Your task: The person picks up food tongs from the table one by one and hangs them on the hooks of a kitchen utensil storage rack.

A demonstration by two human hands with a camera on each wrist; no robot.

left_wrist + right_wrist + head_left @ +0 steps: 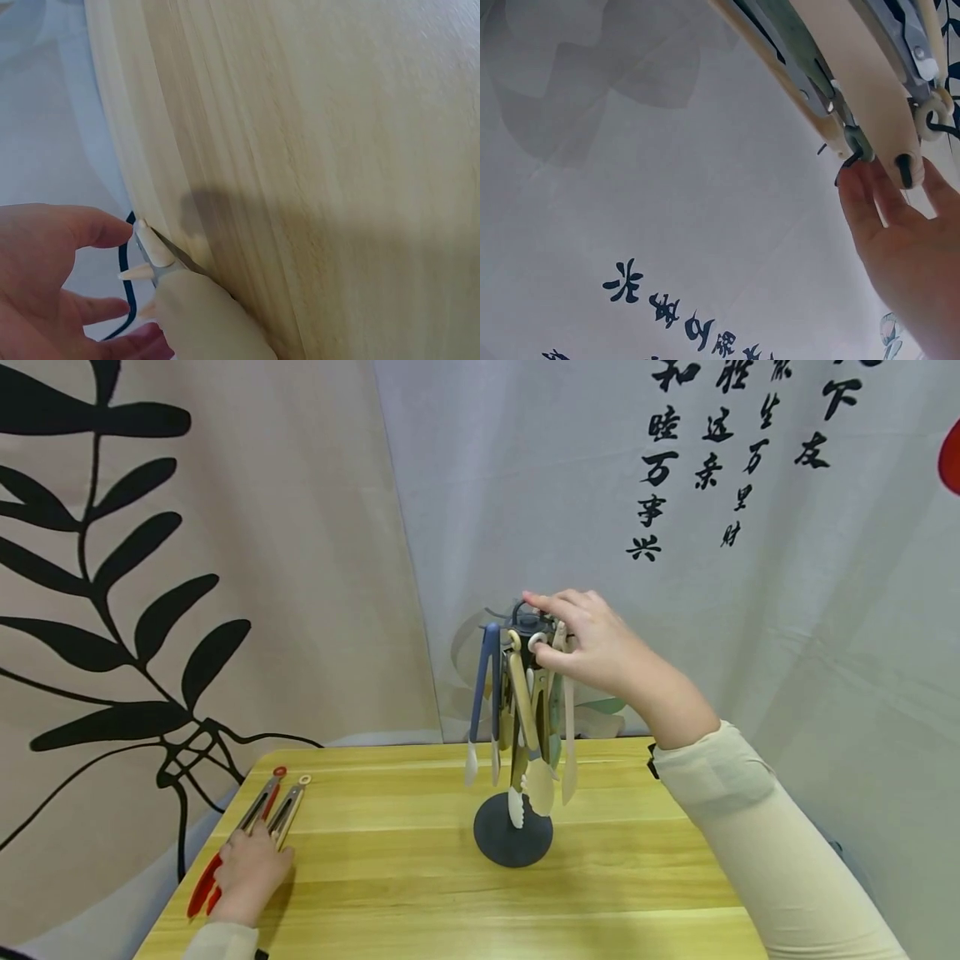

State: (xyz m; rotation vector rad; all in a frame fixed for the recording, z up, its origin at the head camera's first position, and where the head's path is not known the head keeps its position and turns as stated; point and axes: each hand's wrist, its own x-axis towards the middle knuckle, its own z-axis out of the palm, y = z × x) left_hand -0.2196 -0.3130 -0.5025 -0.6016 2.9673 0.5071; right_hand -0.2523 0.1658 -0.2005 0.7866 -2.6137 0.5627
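Two pairs of tongs lie side by side at the table's left: red tongs point(204, 885) and cream tongs point(288, 810). My left hand point(251, 867) is over their lower parts. In the left wrist view, its thumb and fingertips pinch around the cream tongs point(210, 319). At the top of a dark utensil stand point(512, 831) is my right hand point(596, 643), its index finger reaching to the top loop. Its thumb touches near a white ring point(537, 642). In the right wrist view, the fingers point(861, 199) reach behind a cream handle end point(900, 157) on a hook.
Several other tongs hang around the stand, including blue-handled tongs point(483, 672) and cream-yellow tongs point(525, 697). The stand's round base rests on the wooden table point(390, 877). A curtain point(300, 568) with dark leaves and writing hangs behind.
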